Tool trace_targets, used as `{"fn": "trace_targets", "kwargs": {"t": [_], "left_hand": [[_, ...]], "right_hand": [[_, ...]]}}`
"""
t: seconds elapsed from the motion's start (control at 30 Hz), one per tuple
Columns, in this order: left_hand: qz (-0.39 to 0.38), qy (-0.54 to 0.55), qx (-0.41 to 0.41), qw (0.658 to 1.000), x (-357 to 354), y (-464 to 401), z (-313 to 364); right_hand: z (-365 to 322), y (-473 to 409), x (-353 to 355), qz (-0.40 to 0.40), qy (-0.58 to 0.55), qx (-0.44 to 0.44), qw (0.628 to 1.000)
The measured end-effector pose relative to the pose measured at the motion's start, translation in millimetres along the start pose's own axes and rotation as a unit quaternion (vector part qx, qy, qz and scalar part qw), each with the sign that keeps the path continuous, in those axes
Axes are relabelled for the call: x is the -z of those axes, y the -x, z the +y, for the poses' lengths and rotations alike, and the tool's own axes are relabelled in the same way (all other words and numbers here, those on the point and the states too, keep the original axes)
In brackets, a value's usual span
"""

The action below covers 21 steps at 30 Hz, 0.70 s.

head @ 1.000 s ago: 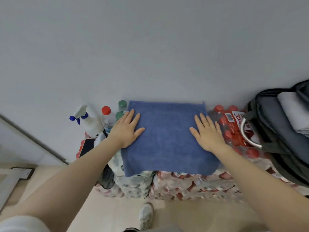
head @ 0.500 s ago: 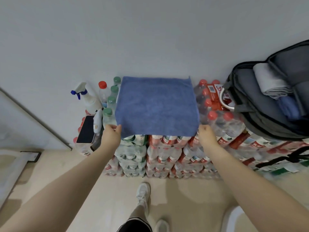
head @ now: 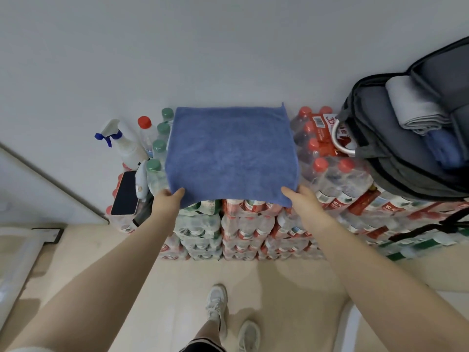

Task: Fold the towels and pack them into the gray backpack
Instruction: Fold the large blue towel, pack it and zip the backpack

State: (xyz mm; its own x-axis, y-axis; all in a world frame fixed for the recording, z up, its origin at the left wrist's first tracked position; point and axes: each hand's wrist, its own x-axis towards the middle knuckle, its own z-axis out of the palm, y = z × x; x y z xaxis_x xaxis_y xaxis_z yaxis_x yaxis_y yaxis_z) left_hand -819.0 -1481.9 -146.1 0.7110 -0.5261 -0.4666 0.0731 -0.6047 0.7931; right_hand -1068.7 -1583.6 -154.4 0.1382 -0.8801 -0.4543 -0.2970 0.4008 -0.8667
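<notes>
A blue towel (head: 231,153) lies flat on stacked packs of bottled water (head: 243,224) against the wall. My left hand (head: 166,203) pinches its near left corner, thumb on top. My right hand (head: 303,201) pinches the near right corner the same way. The gray backpack (head: 396,158) lies open at the right on more bottle packs. Inside it sit a folded gray towel (head: 411,107) and a folded blue towel (head: 442,148).
A white spray bottle (head: 121,143), loose bottles with red and green caps (head: 158,146) and a phone (head: 125,193) stand left of the towel. A metal ring (head: 338,141) hangs at the backpack's left side. My feet (head: 229,316) stand on the beige floor.
My hands slid from flat on the towel's sides back to its near corners and took hold of them. The view pulled back and shifted right, showing more of the backpack.
</notes>
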Motion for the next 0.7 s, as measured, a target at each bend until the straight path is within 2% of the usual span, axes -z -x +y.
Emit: {"fn": "trace_targets", "kwargs": {"t": [0.13,0.27,0.37,0.47,0.57,0.63,0.7], "left_hand": [[-0.023,0.054,-0.002,0.998,9.2,3.9,-7.9],[0.007,0.087,-0.046,0.995,21.9,14.4,-10.2],[0.037,0.131,-0.083,0.987,29.6,27.6,-4.0],[-0.006,0.205,-0.128,0.970,37.1,42.9,13.2],[-0.075,0.255,-0.161,0.950,45.9,48.9,35.6],[-0.097,0.253,-0.184,0.945,50.1,47.8,50.5],[-0.102,0.202,-0.217,0.950,52.7,40.3,62.5]], "right_hand": [[1.9,11.4,8.4,-0.048,-0.070,-0.027,0.996],[-3.8,27.2,17.7,-0.006,-0.100,-0.007,0.995],[-19.0,38.5,23.4,0.024,-0.135,0.056,0.989],[-42.8,48.5,25.3,0.025,-0.182,0.129,0.974],[-65.5,49.1,25.9,-0.007,-0.226,0.157,0.961],[-78.7,42.7,27.5,-0.020,-0.239,0.157,0.958],[-90.2,31.4,28.8,-0.023,-0.231,0.145,0.962]]}}
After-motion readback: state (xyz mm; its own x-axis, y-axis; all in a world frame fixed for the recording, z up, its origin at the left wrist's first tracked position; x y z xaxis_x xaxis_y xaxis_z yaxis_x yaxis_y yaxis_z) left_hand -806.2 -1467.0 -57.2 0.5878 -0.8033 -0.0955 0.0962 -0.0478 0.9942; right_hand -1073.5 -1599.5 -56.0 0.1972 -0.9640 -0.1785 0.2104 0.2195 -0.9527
